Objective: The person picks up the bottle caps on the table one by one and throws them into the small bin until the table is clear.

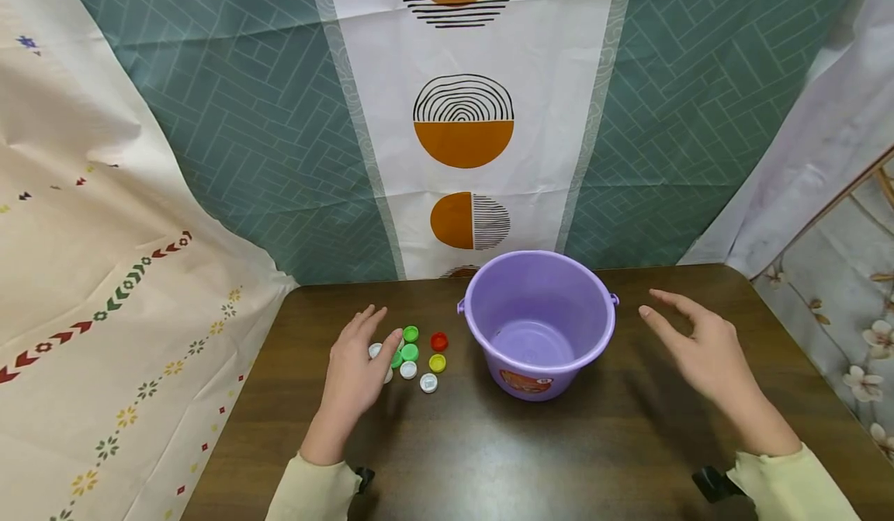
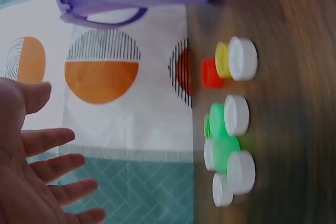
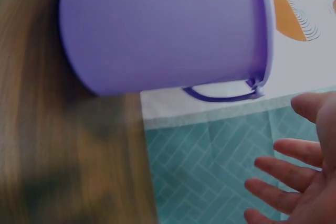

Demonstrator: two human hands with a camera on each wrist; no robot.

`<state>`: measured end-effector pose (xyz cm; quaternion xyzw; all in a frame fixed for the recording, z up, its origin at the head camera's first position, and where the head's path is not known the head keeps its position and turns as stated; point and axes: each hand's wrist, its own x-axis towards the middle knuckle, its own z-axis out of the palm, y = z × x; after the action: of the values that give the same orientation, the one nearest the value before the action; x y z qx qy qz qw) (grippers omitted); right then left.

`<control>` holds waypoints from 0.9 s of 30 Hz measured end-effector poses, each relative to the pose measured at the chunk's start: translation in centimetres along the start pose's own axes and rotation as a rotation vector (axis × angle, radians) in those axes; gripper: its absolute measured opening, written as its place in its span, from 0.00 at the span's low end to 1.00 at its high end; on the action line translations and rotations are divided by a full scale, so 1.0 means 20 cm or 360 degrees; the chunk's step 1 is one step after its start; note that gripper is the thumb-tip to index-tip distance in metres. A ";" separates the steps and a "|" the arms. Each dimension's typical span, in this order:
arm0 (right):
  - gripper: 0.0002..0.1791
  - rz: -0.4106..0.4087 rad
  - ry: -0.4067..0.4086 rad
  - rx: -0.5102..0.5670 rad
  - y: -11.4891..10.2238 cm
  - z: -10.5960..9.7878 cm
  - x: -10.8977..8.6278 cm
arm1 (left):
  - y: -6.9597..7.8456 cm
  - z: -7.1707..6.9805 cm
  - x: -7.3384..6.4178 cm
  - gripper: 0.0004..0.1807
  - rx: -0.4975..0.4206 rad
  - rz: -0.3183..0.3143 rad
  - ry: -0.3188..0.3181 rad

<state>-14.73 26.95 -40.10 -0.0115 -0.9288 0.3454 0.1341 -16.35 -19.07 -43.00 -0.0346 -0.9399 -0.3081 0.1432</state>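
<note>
A purple bucket (image 1: pixel 538 311) stands upright on the dark wooden table, and its inside looks bare in the head view. To its left lies a loose group of bottle caps: a red cap (image 1: pixel 438 341), a yellow cap (image 1: pixel 437 363), several green caps (image 1: pixel 410 352) and several white caps (image 1: pixel 429 383). My left hand (image 1: pixel 355 366) hovers above the group's left side, fingers spread, holding nothing; it hides some caps in the head view. On the bucket's right, my right hand (image 1: pixel 705 346) is raised over the table with its fingers extended and nothing in it, apart from the bucket.
The wooden table (image 1: pixel 461 459) ends at a hanging green and white cloth (image 1: pixel 279 156) behind the bucket. A cream patterned cloth (image 1: pixel 126 335) borders the left side, and a floral cloth (image 1: pixel 845 335) the right. The bucket's thin handle (image 3: pixel 220 98) hangs at its far side.
</note>
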 end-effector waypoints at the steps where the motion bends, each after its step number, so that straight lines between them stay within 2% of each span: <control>1: 0.28 -0.0002 0.0028 0.0030 -0.01 0.00 0.01 | 0.01 0.00 0.01 0.30 -0.0084 -0.0009 0.0015; 5: 0.23 -0.0028 0.0108 0.0097 -0.04 0.01 0.04 | 0.03 0.03 0.02 0.21 -0.0300 -0.0059 0.0037; 11: 0.24 -0.0041 0.0097 0.0199 -0.07 0.05 0.09 | 0.05 0.08 0.02 0.14 -0.0362 -0.0113 -0.0018; 17: 0.26 -0.0078 -0.0036 0.0251 -0.08 0.09 0.12 | 0.04 0.13 0.00 0.09 -0.0403 -0.0168 -0.0093; 27: 0.24 -0.0163 -0.0251 0.0429 -0.07 0.16 0.12 | 0.02 0.19 0.00 0.09 -0.0407 -0.0176 -0.0185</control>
<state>-17.80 24.20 -40.98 0.0810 -0.8811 0.4594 0.0784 -17.21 -16.45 -45.63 -0.0186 -0.9002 -0.4302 0.0657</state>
